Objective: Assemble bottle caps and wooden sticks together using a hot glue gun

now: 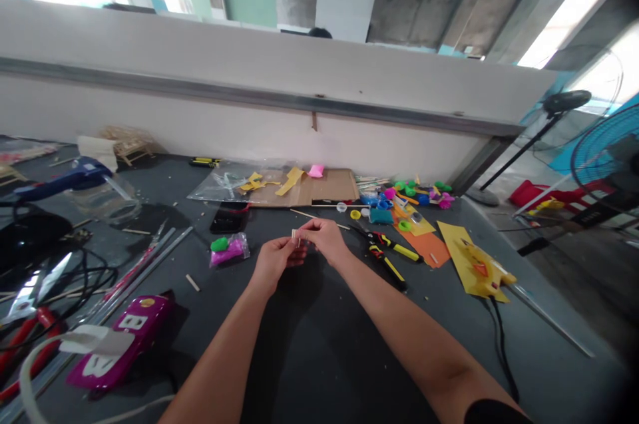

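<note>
My left hand (275,259) and my right hand (327,239) meet over the middle of the dark table. Between their fingertips is a small piece of pale wooden sticks (294,233), pinched from both sides. Fingers partly cover it, so its full shape is hidden. To the left of my left hand lies a clear bag of purple clay (230,252) with a green lump on top. Right of my right hand are pliers with yellow and black handles (394,247). A thin wooden stick (304,214) rests just behind my hands.
On the left are a purple power strip (144,317), red-handled scissors (47,321), cables and a blue glue gun (87,173). A black phone (229,218) and cardboard (332,186) lie behind. Colourful clay and lids (399,194) and a yellow glue gun (482,267) are on the right.
</note>
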The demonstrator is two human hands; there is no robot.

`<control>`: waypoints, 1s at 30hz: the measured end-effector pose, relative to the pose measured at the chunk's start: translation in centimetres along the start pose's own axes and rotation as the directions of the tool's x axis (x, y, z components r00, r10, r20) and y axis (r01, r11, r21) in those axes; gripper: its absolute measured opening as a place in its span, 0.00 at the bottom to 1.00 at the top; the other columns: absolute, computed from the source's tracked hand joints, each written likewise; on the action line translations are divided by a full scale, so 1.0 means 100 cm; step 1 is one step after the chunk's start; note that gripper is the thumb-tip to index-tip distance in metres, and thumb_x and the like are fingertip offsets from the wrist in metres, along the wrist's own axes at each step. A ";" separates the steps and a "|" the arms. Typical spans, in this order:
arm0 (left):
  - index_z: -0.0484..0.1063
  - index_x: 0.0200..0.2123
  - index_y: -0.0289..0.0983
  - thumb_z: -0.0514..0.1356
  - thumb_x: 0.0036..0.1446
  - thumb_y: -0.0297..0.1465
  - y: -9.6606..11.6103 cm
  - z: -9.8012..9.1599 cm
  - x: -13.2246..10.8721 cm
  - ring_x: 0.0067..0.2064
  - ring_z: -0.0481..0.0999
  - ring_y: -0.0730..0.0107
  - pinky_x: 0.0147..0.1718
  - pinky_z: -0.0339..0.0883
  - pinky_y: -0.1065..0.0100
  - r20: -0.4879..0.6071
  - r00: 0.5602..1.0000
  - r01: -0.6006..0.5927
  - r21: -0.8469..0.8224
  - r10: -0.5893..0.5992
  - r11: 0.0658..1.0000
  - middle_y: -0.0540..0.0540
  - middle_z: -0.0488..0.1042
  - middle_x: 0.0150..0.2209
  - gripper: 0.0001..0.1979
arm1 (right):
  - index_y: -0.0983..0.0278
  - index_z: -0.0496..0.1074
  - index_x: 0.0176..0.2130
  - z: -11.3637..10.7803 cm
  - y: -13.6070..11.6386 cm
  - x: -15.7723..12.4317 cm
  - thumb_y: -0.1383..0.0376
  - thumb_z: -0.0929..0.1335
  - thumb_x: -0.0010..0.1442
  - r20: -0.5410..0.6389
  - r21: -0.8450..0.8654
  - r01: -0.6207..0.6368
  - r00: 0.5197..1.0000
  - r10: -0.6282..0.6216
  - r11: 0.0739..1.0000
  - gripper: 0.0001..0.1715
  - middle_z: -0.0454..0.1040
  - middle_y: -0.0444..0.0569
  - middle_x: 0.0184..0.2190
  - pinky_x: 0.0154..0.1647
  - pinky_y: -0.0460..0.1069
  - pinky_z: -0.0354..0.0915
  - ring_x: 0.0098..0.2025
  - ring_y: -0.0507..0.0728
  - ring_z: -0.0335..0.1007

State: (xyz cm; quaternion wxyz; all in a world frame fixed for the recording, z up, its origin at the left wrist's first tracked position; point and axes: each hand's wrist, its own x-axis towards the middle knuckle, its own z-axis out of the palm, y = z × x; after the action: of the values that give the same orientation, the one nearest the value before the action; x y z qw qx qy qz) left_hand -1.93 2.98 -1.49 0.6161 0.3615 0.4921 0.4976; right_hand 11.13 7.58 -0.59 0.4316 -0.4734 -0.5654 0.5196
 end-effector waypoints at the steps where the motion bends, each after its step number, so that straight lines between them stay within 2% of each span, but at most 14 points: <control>1: 0.74 0.32 0.29 0.66 0.42 0.42 0.000 0.000 0.000 0.27 0.74 0.71 0.28 0.71 0.68 -0.003 1.000 -0.002 0.003 0.002 1.000 0.43 0.76 0.27 0.21 | 0.65 0.73 0.24 0.001 -0.001 -0.001 0.62 0.72 0.42 -0.010 0.012 0.010 1.000 -0.010 1.000 0.09 0.72 0.42 0.19 0.21 0.44 0.58 0.20 0.48 0.62; 4: 0.74 0.30 0.29 0.67 0.39 0.44 0.001 0.001 0.000 0.24 0.72 0.74 0.27 0.71 0.68 0.000 1.000 -0.019 -0.001 0.019 1.000 0.46 0.74 0.24 0.22 | 0.65 0.72 0.23 0.004 -0.003 -0.004 0.62 0.72 0.41 -0.012 0.094 0.028 1.000 -0.027 0.995 0.09 0.73 0.43 0.19 0.26 0.45 0.61 0.22 0.50 0.65; 6: 0.73 0.29 0.30 0.68 0.37 0.44 0.001 0.001 0.000 0.22 0.70 0.75 0.25 0.71 0.68 0.004 0.999 -0.032 -0.003 0.032 0.999 0.48 0.73 0.22 0.22 | 0.65 0.73 0.24 0.005 -0.004 -0.006 0.62 0.73 0.41 0.021 0.159 -0.010 1.000 0.007 0.987 0.10 0.73 0.43 0.21 0.28 0.46 0.62 0.24 0.50 0.66; 9: 0.73 0.28 0.30 0.68 0.37 0.43 0.001 0.002 0.000 0.22 0.69 0.75 0.24 0.71 0.68 0.012 1.000 -0.028 0.003 0.028 1.000 0.49 0.72 0.21 0.22 | 0.66 0.76 0.29 0.004 -0.003 -0.008 0.60 0.73 0.41 0.154 0.250 -0.131 0.984 0.094 0.959 0.14 0.74 0.44 0.23 0.28 0.46 0.61 0.23 0.49 0.65; 12: 0.73 0.28 0.30 0.68 0.38 0.41 0.002 0.004 -0.002 0.22 0.70 0.75 0.24 0.71 0.69 0.033 0.999 -0.001 -0.008 0.001 1.000 0.48 0.72 0.22 0.20 | 0.67 0.76 0.30 0.003 -0.001 -0.009 0.61 0.74 0.41 0.267 0.334 -0.239 0.952 0.152 0.912 0.15 0.73 0.43 0.20 0.25 0.46 0.60 0.20 0.48 0.63; 14: 0.74 0.30 0.30 0.67 0.41 0.40 0.003 0.005 -0.004 0.23 0.71 0.75 0.26 0.71 0.68 0.051 0.999 0.011 -0.046 -0.009 0.999 0.47 0.74 0.24 0.18 | 0.67 0.76 0.28 0.002 0.000 -0.008 0.62 0.74 0.41 0.260 0.388 -0.276 0.948 0.183 0.879 0.13 0.72 0.42 0.18 0.24 0.45 0.59 0.19 0.48 0.63; 17: 0.74 0.32 0.30 0.64 0.47 0.41 0.006 0.005 -0.008 0.27 0.74 0.72 0.29 0.72 0.67 0.096 0.995 0.025 -0.099 -0.015 0.995 0.42 0.76 0.28 0.17 | 0.67 0.76 0.27 0.002 0.001 -0.005 0.62 0.73 0.41 0.205 0.487 -0.315 0.948 0.243 0.815 0.11 0.74 0.45 0.22 0.24 0.44 0.60 0.22 0.49 0.66; 21: 0.75 0.34 0.31 0.64 0.46 0.39 0.006 0.006 -0.009 0.30 0.75 0.69 0.31 0.71 0.66 0.160 0.986 -0.031 -0.040 0.036 0.999 0.40 0.78 0.33 0.17 | 0.68 0.76 0.26 0.002 -0.001 -0.004 0.62 0.72 0.42 0.179 0.538 -0.356 0.934 0.309 0.764 0.11 0.75 0.48 0.24 0.20 0.43 0.59 0.22 0.49 0.65; 26: 0.76 0.29 0.32 0.66 0.41 0.41 0.002 0.006 -0.003 0.24 0.72 0.71 0.27 0.71 0.67 0.035 0.991 -0.129 0.082 0.126 0.988 0.45 0.76 0.25 0.17 | 0.68 0.75 0.27 0.008 -0.004 -0.008 0.60 0.72 0.43 0.215 0.542 -0.383 0.924 0.317 0.748 0.13 0.68 0.42 0.15 0.14 0.44 0.55 0.14 0.47 0.56; 30: 0.76 0.27 0.34 0.66 0.41 0.43 0.000 0.006 -0.002 0.23 0.71 0.71 0.25 0.70 0.68 0.002 0.987 -0.158 0.128 0.159 0.979 0.47 0.75 0.24 0.17 | 0.68 0.75 0.26 0.013 -0.004 -0.011 0.59 0.72 0.41 0.191 0.545 -0.363 0.932 0.309 0.756 0.14 0.69 0.42 0.15 0.14 0.44 0.53 0.14 0.47 0.55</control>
State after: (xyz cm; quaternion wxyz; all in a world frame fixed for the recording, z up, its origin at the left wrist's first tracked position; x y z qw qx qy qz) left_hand -1.38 2.83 -1.29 0.5481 0.4362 0.4951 0.5140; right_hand 10.05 6.29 -0.34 0.4274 -0.3922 -0.3078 0.7541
